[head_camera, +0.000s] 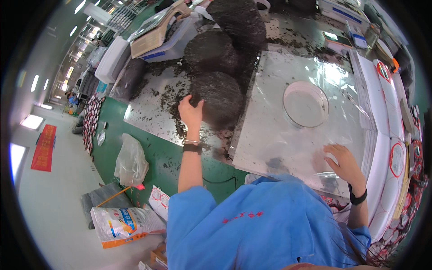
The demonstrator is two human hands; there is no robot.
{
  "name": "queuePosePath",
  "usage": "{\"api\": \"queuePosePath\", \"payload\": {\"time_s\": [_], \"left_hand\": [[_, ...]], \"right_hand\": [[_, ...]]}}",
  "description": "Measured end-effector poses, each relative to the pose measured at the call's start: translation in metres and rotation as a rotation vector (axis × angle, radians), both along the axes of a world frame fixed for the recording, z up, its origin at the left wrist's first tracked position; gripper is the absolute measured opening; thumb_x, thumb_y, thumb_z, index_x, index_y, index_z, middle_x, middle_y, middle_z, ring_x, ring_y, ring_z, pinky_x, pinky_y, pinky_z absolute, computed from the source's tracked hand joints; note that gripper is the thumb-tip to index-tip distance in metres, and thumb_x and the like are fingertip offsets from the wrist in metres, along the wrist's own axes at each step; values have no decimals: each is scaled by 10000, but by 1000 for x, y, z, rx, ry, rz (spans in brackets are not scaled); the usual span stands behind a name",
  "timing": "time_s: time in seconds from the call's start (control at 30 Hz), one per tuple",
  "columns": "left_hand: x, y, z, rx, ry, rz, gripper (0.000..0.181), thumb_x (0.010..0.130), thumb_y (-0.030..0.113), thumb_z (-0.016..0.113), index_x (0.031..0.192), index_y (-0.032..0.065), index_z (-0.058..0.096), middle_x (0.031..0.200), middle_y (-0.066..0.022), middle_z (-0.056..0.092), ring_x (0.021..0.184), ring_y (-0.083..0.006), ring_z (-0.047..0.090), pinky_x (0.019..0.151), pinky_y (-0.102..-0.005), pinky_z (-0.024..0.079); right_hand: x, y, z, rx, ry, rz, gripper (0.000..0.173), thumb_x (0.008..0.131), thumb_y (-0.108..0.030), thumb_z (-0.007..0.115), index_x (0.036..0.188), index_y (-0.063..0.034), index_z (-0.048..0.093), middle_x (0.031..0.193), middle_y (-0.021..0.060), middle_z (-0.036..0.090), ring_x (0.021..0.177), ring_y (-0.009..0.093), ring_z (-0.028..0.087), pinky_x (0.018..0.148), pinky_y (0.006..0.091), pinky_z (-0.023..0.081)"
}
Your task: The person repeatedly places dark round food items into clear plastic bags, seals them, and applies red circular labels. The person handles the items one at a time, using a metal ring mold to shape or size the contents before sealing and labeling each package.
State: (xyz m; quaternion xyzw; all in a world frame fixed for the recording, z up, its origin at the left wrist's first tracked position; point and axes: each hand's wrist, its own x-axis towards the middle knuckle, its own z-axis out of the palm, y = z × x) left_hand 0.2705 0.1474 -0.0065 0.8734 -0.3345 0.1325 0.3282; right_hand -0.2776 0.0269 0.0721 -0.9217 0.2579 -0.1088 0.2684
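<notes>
My left hand (190, 111) is at the left edge of the front stack of round dark dried seaweed sheets (218, 98). Its thumb and fingers are apart, and its fingertips are close to or touching the rim. Two more dark round stacks, a middle one (211, 50) and a taller one (238, 20), stand behind. To the right lies a pile of clear plastic film (270, 87) with a round clear-walled ring or dish (305, 104) on it. Low over the film's near right part, my right hand (344, 163) has spread, slightly blurred fingers and holds nothing.
Dark crumbs (170, 98) litter the metal tabletop (152, 118). A plastic tub (172, 44) stands at the back left. White printed packaging (391, 189) is stacked along the right. A phone (337, 38) lies at the back right. On the floor are a plastic bag (131, 160) and a printed sack (126, 224).
</notes>
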Motion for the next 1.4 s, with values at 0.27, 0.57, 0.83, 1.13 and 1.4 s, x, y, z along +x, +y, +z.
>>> {"api": "queuePosePath", "payload": {"time_s": [0.27,0.57,0.83,1.13,1.4], "left_hand": [[-104,-47,112,-486,416,-381,264,794,-9,728,927,39,506,1048,-113,621,923,-222,572,871,-345,461],[-259,-141,15,-3,297,-1410,401,707,43,811,937,54,483,1173,-134,602,1144,-331,554,998,-400,440],[-249,-164,17,130,117,-1299,703,640,195,901,1232,44,551,1316,-184,469,1230,-385,469,1037,-450,424],[-252,-180,-2,378,65,-1230,733,588,228,920,1211,76,564,1405,-258,423,1294,-442,415,1105,-492,355],[-255,-123,27,540,-277,-1195,328,948,304,583,1008,9,713,1125,-172,684,1152,-306,596,1114,-493,331]], "right_hand": [[22,-21,-10,-51,-265,-211,180,876,-68,613,1052,-39,637,1022,158,677,934,367,634,819,427,502],[41,-46,-4,-139,-411,-571,144,875,-63,639,1012,-19,627,956,132,668,891,341,641,763,377,504],[81,-109,-30,-244,-132,-218,381,752,-125,782,1074,10,630,1256,139,544,1120,310,581,872,401,522],[105,-127,-66,-272,365,-65,560,652,-219,860,1085,70,652,1213,181,534,1112,332,547,959,394,499],[54,-74,-46,-59,-229,-63,701,746,-224,801,1374,-66,532,1526,161,380,1393,321,378,1112,436,383]]}}
